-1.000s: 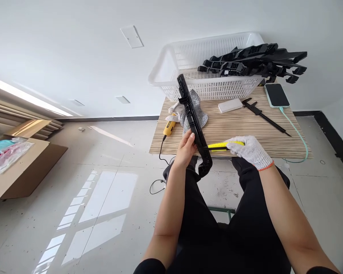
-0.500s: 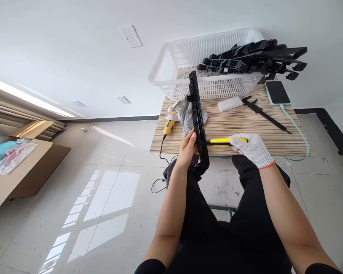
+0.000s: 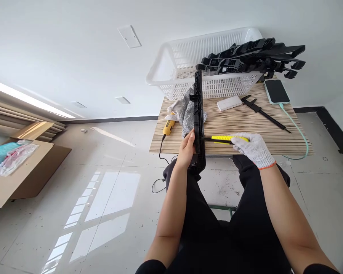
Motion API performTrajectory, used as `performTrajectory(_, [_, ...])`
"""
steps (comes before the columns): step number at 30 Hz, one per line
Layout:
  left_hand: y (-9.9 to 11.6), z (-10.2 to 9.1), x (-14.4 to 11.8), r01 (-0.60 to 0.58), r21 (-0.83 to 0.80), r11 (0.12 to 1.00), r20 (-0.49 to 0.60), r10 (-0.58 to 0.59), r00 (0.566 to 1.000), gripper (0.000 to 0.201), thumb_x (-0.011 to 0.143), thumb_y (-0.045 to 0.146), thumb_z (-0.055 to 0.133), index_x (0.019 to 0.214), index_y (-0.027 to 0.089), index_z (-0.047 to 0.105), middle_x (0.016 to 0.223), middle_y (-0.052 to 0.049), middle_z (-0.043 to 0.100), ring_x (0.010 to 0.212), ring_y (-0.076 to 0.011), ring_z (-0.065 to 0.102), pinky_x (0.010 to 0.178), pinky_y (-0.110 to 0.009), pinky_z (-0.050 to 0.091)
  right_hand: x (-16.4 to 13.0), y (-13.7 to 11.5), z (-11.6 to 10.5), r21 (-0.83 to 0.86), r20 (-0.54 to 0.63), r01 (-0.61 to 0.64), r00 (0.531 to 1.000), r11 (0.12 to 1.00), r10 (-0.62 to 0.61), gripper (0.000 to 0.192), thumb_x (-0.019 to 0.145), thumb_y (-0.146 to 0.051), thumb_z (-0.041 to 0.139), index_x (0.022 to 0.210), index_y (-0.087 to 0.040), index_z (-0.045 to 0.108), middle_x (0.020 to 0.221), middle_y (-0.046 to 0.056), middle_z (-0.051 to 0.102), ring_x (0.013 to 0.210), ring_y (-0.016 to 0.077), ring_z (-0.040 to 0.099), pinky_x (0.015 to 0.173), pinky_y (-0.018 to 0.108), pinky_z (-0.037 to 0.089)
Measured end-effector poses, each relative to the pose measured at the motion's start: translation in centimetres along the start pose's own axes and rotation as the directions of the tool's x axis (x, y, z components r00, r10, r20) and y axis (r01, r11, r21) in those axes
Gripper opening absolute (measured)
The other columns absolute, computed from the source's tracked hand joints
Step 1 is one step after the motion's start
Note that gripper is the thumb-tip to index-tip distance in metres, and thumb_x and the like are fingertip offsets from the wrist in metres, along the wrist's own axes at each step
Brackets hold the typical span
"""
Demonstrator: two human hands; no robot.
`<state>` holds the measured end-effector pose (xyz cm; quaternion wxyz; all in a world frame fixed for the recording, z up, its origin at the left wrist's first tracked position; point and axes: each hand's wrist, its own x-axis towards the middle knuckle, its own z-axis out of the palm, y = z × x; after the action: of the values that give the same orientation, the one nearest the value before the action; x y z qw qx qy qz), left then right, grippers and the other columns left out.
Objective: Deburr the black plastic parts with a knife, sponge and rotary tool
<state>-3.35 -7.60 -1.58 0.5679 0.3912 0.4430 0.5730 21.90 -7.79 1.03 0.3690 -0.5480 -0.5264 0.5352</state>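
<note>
— So, where do you stand right now?

— Your bare left hand (image 3: 186, 147) has its grip closed around a long black plastic part (image 3: 199, 118), held nearly upright at the near edge of the bench (image 3: 246, 125), its lower end hanging just past the edge above your lap. Your gloved right hand (image 3: 254, 148) is wrapped tight on a yellow utility knife (image 3: 224, 139), and the blade end touches the part's right side, close to your left fingers.

— Which step is that, would you say?

— It looks like trimming: you seem to be shaving something off the part's edge. I cannot tell whether the blade is cutting or only resting there.

— What does the next move ask of you?

— A steady left hold, so the part doesn't twist, and a stroke that runs away from those bare fingers, since they sit just beside the blade. Keep the pressure light; a slip would travel toward your left hand or your lap.

— And the rest?

— More black parts (image 3: 254, 59) are piled on the white basket (image 3: 171, 64) at the back. A grey glove (image 3: 188, 110) lies behind the part you hold, a caliper (image 3: 260, 112) and a phone (image 3: 276, 91) to the right.
</note>
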Motion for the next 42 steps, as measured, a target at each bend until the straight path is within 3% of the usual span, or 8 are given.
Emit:
performTrajectory(4, [-0.1,0.0,0.0,0.029,0.022,0.999,-0.007,-0.029,1.000,0.041,0.095,0.048,0.062,0.128,0.025,0.070,0.130,-0.006,0.071,0.128,-0.0254,0.062,0.106,-0.039,0.051,0.0,-0.3,0.3,-0.020,0.068,-0.012,0.998,1.000,0.013,0.041,0.073,-0.051,0.084,0.095,-0.017,0.081,0.067,0.004,0.065,0.055,0.0112,0.053,0.045,0.024,0.040])
performTrajectory(9, [0.2,-0.1,-0.1,0.079,-0.008,0.997,-0.092,-0.079,0.993,0.046,0.092,0.035,0.062,0.138,0.028,0.063,0.128,-0.005,0.071,0.117,-0.0232,0.066,0.091,-0.034,0.056,0.5,0.5,0.8,0.178,-0.195,0.003,0.980,0.984,0.033,0.045,0.072,-0.056,0.083,0.096,-0.018,0.080,0.061,0.002,0.062,0.053,0.0121,0.055,0.044,0.023,0.043])
performTrajectory(13, [0.5,0.1,-0.2,0.104,-0.029,0.994,-0.111,-0.107,0.988,0.055,0.090,0.033,0.059,0.144,0.027,0.055,0.116,-0.006,0.074,0.097,-0.0212,0.070,0.067,-0.028,0.052,0.6,1.1,0.7,0.169,-0.149,-0.016,0.988,0.986,0.042,0.051,0.066,-0.057,0.088,0.097,-0.017,0.080,0.064,0.004,0.066,0.053,0.0132,0.058,0.042,0.023,0.044])
performTrajectory(19, [0.5,0.4,-0.3,0.001,0.015,1.000,-0.101,0.001,0.995,0.030,0.086,0.050,0.073,0.097,0.024,0.063,0.073,0.003,0.062,0.068,-0.0122,0.058,0.062,-0.025,0.046,0.4,1.1,0.5,0.212,-0.177,-0.003,0.983,0.977,0.042,0.046,0.065,-0.056,0.088,0.091,-0.020,0.079,0.063,0.002,0.063,0.057,0.0146,0.061,0.044,0.024,0.048])
performTrajectory(27, [0.7,0.6,0.0,-0.004,-0.049,0.999,-0.077,0.000,0.997,0.055,0.089,0.074,0.053,0.071,0.022,0.052,0.053,0.003,0.047,0.048,-0.0104,0.046,0.049,-0.026,0.038,0.4,1.2,0.4,0.211,-0.194,-0.008,0.980,0.977,0.050,0.042,0.064,-0.055,0.088,0.087,-0.021,0.077,0.063,0.002,0.061,0.057,0.0156,0.062,0.044,0.026,0.049])
performTrajectory(31, [0.5,0.3,-0.1,-0.007,-0.005,1.000,-0.055,0.007,0.998,0.043,0.092,0.063,0.059,0.079,0.022,0.059,0.060,0.002,0.054,0.056,-0.0114,0.052,0.055,-0.025,0.043,0.3,1.0,0.4,0.237,-0.190,-0.021,0.980,0.971,0.067,0.039,0.064,-0.052,0.088,0.085,-0.022,0.077,0.064,0.002,0.061,0.058,0.0157,0.062,0.044,0.026,0.049])
performTrajectory(37, [0.2,-0.2,-0.4,-0.007,0.028,1.000,0.022,0.006,1.000,0.022,0.089,0.038,0.072,0.107,0.026,0.066,0.103,-0.003,0.068,0.096,-0.0188,0.066,0.090,-0.034,0.050,0.0,0.6,0.3,0.197,-0.120,-0.024,0.992,0.980,0.048,0.034,0.068,-0.049,0.085,0.086,-0.021,0.079,0.065,0.003,0.062,0.057,0.0145,0.059,0.045,0.026,0.044])
performTrajectory(42, [0.2,0.1,-0.4,-0.031,0.074,0.997,0.012,0.031,0.999,0.026,0.090,0.050,0.068,0.096,0.025,0.063,0.086,-0.002,0.065,0.088,-0.0188,0.066,0.082,-0.033,0.053,-0.6,-0.2,-0.1,0.006,0.080,0.070,0.994,0.998,-0.070,0.034,0.076,-0.051,0.080,0.090,-0.019,0.082,0.071,0.004,0.067,0.057,0.0127,0.054,0.049,0.027,0.043])
